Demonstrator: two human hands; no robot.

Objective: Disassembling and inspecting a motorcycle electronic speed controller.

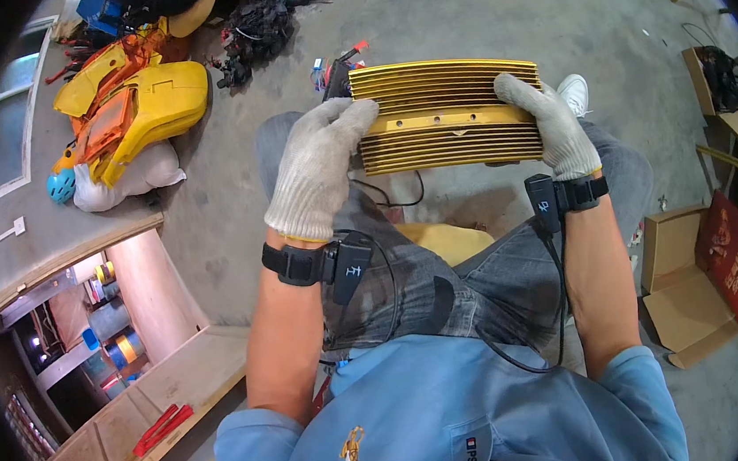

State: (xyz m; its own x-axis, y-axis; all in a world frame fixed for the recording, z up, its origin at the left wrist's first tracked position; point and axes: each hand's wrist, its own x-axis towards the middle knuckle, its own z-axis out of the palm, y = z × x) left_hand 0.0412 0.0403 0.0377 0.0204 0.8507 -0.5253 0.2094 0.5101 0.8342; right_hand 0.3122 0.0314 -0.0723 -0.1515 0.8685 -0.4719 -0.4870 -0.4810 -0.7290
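A gold, finned metal housing [450,147], with a row of small holes along its middle band, is held up level in front of me. My left hand [317,155], in a white knitted glove, grips its left end, and my right hand [554,124], gloved the same way, grips its right end with the thumb over the fins. Just behind the housing's left top lie a black object and small red-handled items [337,78], partly hidden. A black cable [419,192] shows below the housing, between my legs.
Yellow and orange plastic panels [148,101] and white sacks lie at the upper left, near dark tangled parts [265,23]. Red-handled cutters [159,430] rest on a wooden ledge [98,457] beside an opening at the lower left. An opened cardboard box [689,324] lies at the right.
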